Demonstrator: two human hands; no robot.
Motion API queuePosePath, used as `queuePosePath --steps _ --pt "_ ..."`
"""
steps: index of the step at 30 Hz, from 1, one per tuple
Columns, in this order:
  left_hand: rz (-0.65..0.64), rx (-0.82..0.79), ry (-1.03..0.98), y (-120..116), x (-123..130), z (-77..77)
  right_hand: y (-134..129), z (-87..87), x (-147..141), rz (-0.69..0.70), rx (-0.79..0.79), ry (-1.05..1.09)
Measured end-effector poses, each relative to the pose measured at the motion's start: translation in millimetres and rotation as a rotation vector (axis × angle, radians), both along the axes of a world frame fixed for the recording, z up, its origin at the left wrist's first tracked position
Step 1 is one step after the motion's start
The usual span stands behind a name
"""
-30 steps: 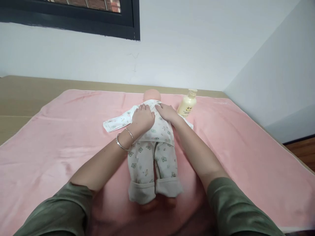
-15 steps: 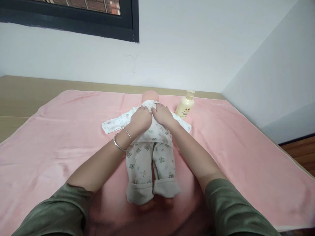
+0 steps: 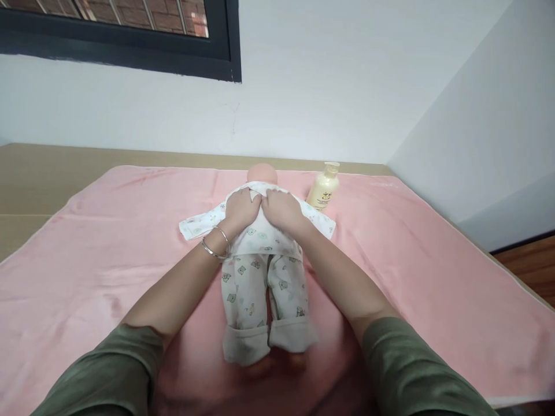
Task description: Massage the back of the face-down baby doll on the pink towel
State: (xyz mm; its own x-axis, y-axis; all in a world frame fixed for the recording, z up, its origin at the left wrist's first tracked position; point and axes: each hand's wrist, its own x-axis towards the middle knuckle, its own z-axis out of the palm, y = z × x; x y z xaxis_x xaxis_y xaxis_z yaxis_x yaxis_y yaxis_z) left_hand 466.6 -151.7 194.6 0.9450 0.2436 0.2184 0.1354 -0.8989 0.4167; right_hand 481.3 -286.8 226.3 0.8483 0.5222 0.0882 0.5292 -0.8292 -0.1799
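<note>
A doll in a white printed top (image 3: 260,240) and matching trousers (image 3: 247,289) lies stretched out, its bald head (image 3: 262,173) at the far end. No face shows. My left hand (image 3: 241,209), with two silver bangles (image 3: 215,245) at the wrist, rests on the left of the doll's upper torso. Beside it, my right hand (image 3: 282,211) lies on the right of the upper torso. Both palms face down on the cloth, thumbs close together and fingers towards the doll's shoulders. The sleeves spread out sideways; bare feet (image 3: 297,361) poke from the turned-up cuffs.
A pale yellow pump bottle (image 3: 323,188) stands by the doll's right-hand sleeve. Under everything spreads a pink blanket (image 3: 411,277) on a wooden surface (image 3: 52,167). Behind it rises a white wall (image 3: 325,81) with a dark window frame (image 3: 221,63).
Both hands have shifted slightly on the doll's upper torso; the left thumb now stands out from its fingers. The whole view has tilted up a little. Doll and bottle stay put.
</note>
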Motion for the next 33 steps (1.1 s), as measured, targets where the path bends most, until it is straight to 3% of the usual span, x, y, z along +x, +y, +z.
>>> queuePosePath --steps 3,7,14,17,24,33 --pt "0.017 0.029 -0.036 -1.9 2.3 -6.3 0.6 -15.8 22.6 -0.071 0.131 -0.013" --pt "0.009 0.042 -0.025 -1.7 1.2 -5.9 3.0 -28.2 29.9 -0.116 0.161 -0.056" --pt "-0.084 0.202 0.062 -19.2 -17.0 16.1 -5.0 -16.4 30.1 -0.049 0.173 0.028" --pt "-0.144 0.141 0.067 -12.8 -14.6 17.8 -4.8 -11.3 23.0 -0.039 0.120 0.064" --pt "-0.212 -0.099 0.009 21.9 7.4 -0.2 7.8 -4.2 -8.0 -0.116 0.105 0.047" --pt "-0.115 0.211 0.049 -20.3 -24.8 23.3 -11.0 -10.6 32.6 -0.106 0.207 0.129"
